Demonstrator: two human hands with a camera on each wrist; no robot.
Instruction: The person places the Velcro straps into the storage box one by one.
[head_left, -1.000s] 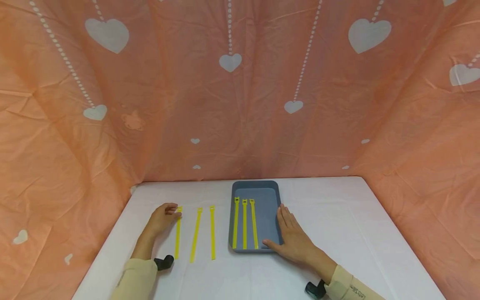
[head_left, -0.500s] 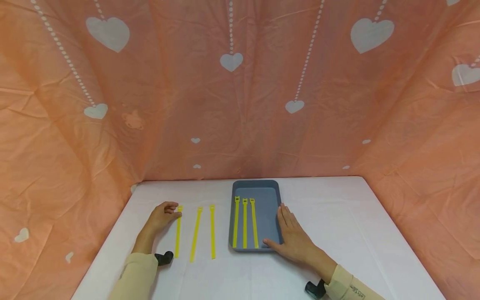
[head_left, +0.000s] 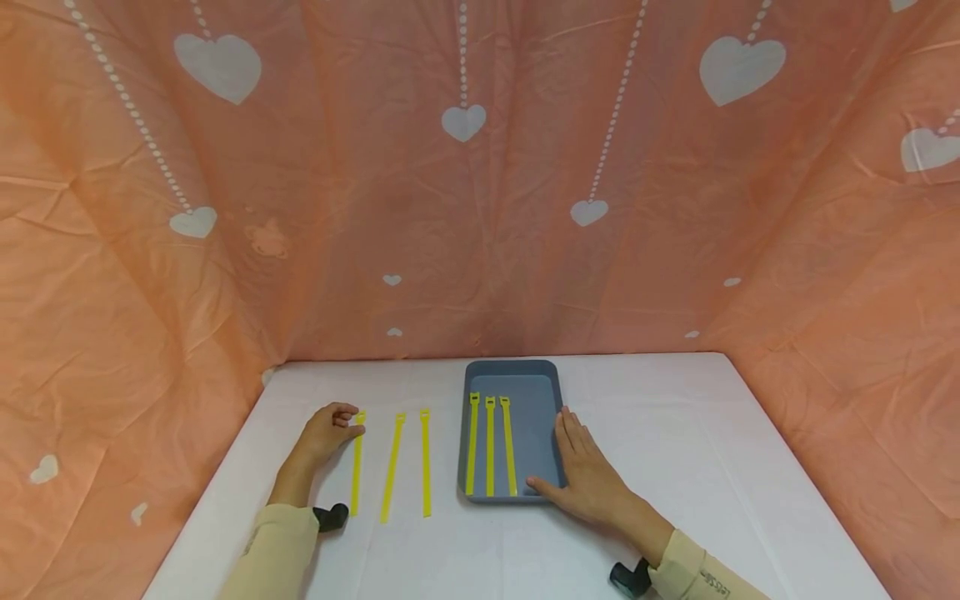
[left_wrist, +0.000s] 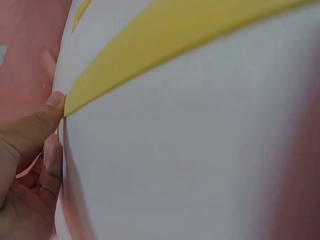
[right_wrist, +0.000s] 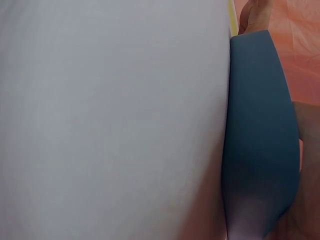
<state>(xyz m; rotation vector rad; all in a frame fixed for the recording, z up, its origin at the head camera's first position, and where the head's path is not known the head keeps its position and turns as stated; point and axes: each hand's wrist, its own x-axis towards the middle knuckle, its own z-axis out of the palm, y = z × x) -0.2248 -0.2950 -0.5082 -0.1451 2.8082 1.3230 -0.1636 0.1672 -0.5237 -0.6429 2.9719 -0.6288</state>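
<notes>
In the head view, three flat yellow cable ties with slotted heads lie on the white table left of a grey-blue tray [head_left: 536,446]. My left hand [head_left: 322,435] is at the head of the leftmost cable tie [head_left: 356,479]. Its thumb touches the tie near the head, while the other fingers are bent to the left of it. The left wrist view has the thumb [left_wrist: 42,117] at the end of a tie [left_wrist: 150,42], with a gap to the fingers below. My right hand [head_left: 592,479] rests straight-fingered along the tray's right side, thumb over the near rim.
Three more cable ties [head_left: 490,450] lie side by side in the tray's left half. Between the left hand and the tray are the middle tie [head_left: 392,467] and the right tie [head_left: 425,467]. Orange cloth [head_left: 525,275] with hearts borders the white table [head_left: 720,467].
My left hand has shifted very slightly to the right, and its fingers look a little more bent. The right hand, tray and ties stay as they were.
</notes>
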